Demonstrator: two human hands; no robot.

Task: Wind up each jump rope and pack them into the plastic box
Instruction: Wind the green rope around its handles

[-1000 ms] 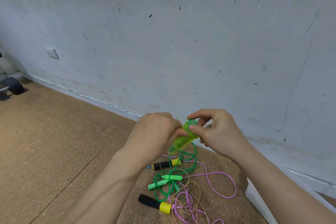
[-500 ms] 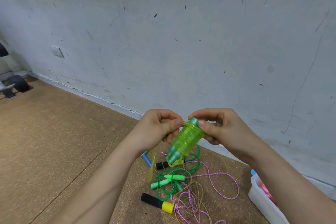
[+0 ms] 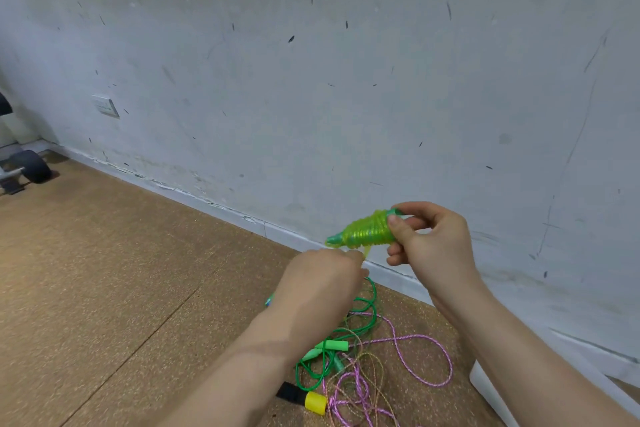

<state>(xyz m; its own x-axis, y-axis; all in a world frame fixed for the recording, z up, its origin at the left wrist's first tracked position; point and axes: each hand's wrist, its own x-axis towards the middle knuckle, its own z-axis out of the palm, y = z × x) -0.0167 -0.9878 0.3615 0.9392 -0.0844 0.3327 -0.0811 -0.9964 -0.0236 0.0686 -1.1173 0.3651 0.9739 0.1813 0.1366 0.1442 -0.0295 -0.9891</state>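
On the head view I see the right hand [image 3: 436,246], fingers curled around the almost fully wound yellow-green jump rope [image 3: 367,232]. The left hand [image 3: 322,284] pinches its loose tail. The green rope [image 3: 367,308] and pink rope [image 3: 433,347] lie unwound on the floor near the plastic box [image 3: 491,392].

wound rope [image 3: 367,232] above rope pile [image 3: 341,345] | box [image 3: 485,388] right, apparently beside pile

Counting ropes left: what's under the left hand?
A green rope, a pink rope and a black-and-yellow handle show on the floor; anything directly beneath the left hand is covered.
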